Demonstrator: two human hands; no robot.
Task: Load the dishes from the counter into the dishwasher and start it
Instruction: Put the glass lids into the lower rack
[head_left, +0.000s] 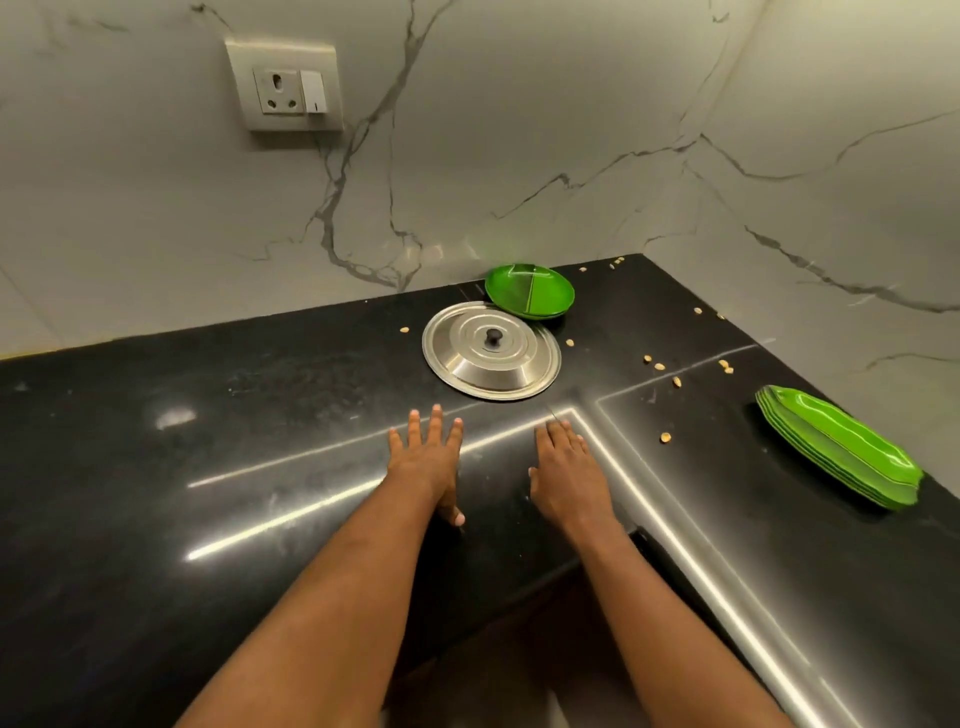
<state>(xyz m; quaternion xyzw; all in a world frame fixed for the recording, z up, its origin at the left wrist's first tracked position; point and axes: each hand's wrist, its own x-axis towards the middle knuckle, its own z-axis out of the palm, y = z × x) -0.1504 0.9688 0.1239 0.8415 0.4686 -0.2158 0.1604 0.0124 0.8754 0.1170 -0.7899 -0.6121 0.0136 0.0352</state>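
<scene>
Both hands, left (427, 457) and right (566, 473), lie spread and empty over the table (208, 415), near a lid (491, 350) and green plates (841, 448).

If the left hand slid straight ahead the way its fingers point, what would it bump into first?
Probably the steel lid, lying just beyond the left hand; nothing lies between.

Holds left hand (426, 462) and right hand (566, 467) palm-down at the black counter (156, 467), fingers straight. Faces a steel lid (491, 351) just beyond the fingertips, stacked green bowls (530, 291) farther beyond. Shows stacked green plates (836, 447) well right of the right fingers.
</scene>
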